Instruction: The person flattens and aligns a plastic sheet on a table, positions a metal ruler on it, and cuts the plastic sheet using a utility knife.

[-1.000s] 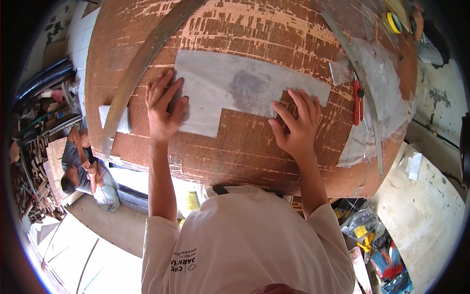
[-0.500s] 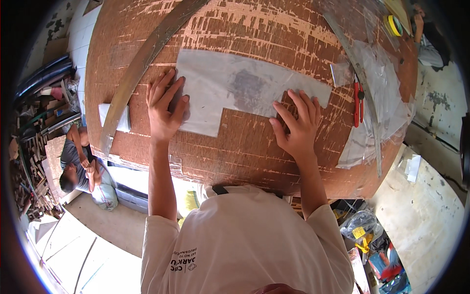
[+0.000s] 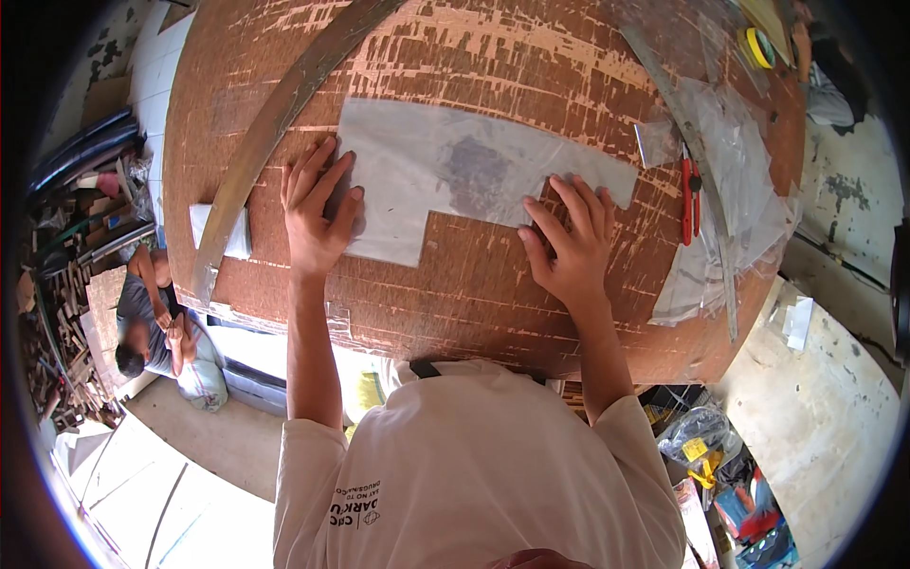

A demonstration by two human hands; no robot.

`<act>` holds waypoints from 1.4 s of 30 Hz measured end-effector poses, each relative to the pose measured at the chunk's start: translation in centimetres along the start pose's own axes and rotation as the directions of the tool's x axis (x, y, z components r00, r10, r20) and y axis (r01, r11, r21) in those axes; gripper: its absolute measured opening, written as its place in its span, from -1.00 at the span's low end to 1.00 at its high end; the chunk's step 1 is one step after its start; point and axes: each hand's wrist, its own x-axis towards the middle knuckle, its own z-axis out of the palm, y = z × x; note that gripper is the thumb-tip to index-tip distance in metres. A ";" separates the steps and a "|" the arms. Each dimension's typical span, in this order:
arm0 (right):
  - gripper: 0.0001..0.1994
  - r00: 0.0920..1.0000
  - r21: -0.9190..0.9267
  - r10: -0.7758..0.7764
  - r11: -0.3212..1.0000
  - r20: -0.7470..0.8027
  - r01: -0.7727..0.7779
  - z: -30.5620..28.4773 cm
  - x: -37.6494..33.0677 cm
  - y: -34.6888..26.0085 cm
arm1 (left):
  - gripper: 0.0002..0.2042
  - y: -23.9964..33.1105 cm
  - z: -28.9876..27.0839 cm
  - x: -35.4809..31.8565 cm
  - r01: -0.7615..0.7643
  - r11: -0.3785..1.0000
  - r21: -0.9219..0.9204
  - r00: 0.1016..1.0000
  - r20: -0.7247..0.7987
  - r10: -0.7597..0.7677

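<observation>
A milky, L-shaped sheet of clear plastic (image 3: pixel 389 180) lies flat on the worn brown wooden table (image 3: pixel 474 294), with a darker patch near its middle. My left hand (image 3: pixel 318 213) rests at the sheet's left edge, fingers spread and pointing away from me. On the lower edge of the sheet's narrower right part, my right hand (image 3: pixel 573 232) lies with its fingers apart, fingertips on the plastic. Neither hand grips anything. Right of my right hand lies a red utility knife (image 3: pixel 690 199).
A long metal strip (image 3: pixel 275 133) crosses the table's left side, over a small white packet (image 3: pixel 237 232). Another metal strip (image 3: pixel 706 161) lies at the right, over crumpled clear plastic (image 3: pixel 749 180). Yellow tape (image 3: pixel 759 47) sits far right. A person (image 3: pixel 156 318) sits at the left.
Both hands stay spread on the sheet. My right hand has shifted very slightly left; otherwise the view has only moved a little.
</observation>
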 end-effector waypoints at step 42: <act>-0.68 0.999 0.081 0.011 0.997 -0.035 -0.008 0.0 0.1 0.0 | -0.58 0.7 -0.3 0.1 0.023 0.999 -0.024 0.999 -0.040 -0.024</act>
